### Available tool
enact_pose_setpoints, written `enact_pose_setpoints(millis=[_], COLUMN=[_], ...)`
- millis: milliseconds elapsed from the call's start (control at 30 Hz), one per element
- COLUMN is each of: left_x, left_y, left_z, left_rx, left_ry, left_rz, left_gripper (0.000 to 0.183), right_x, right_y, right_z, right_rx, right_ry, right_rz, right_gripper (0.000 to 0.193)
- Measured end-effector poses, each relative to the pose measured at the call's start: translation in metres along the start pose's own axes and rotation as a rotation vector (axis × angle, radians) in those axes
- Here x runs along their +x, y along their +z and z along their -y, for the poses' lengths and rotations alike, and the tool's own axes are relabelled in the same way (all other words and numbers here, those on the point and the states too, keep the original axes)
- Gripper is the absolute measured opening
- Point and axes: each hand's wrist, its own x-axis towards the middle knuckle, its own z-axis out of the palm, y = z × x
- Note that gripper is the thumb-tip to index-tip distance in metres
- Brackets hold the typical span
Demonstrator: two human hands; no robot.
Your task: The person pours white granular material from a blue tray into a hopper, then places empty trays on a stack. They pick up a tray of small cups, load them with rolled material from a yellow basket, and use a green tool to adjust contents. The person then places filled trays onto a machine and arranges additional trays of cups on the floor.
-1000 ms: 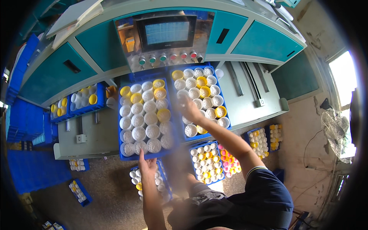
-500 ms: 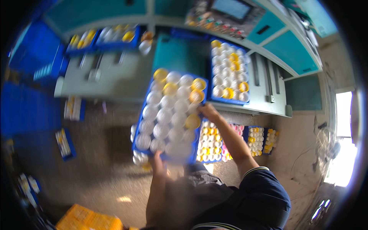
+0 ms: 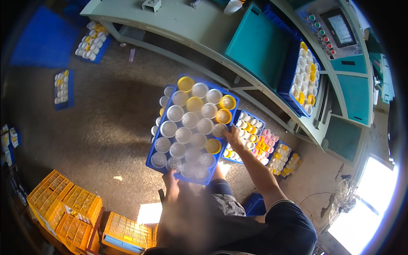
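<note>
A blue crate (image 3: 236,104) hangs in front of me, held up by both hands. It is filled with rows of round white cups (image 3: 190,120), with several yellow ones among them. My left hand (image 3: 171,182) grips the near edge at the lower left, its fingers partly hidden under the crate. The right-hand edge is gripped by my right hand (image 3: 232,137), whose fingertips are also partly out of sight. A hazy blur covers the crate's near end.
A grey workbench (image 3: 187,36) with a teal panel (image 3: 259,46) runs across the far side. Another filled blue crate (image 3: 297,102) stands on it, below a control panel (image 3: 335,29). More filled crates lie on the floor. Yellow crates (image 3: 80,204) stand near left; a fan (image 3: 343,195) is at right.
My view has swung left, so the bench and its crate now sit farther to the upper right and more yellow crates show. The crate stays gripped in both hands.
</note>
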Motion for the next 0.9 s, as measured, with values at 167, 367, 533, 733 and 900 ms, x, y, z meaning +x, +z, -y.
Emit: enact_pose_setpoints(millis=[167,367,533,733,900], left_x=[0.128,0.198,0.188,0.111,-0.035], left_y=[-0.013,-0.018,-0.020,0.042,0.263], left_z=[0.020,0.047,0.047,0.062,0.084], left_rx=[-0.081,-0.018,0.027,0.694,1.191], left_ry=[-0.090,-0.233,-0.213,-0.337,0.684], left_rz=[0.147,0.058,0.016,-0.153,0.605], left_gripper=[0.031,0.040,0.059,0.058,0.041], right_x=[0.077,0.099,0.088,0.048,0.012], right_y=[0.072,0.106,0.089,-0.029,-0.231], right_z=[-0.064,-0.108,-0.104,-0.065,0.012], right_rx=[-0.311,-0.211,-0.074,-0.279,-0.183], right_ry=[-0.049,0.025,-0.074,-0.136,-0.494], right_rz=[-0.040,-0.129,0.004,0.124,-0.202], right_gripper=[0.052,0.062,0.085,0.076,0.039])
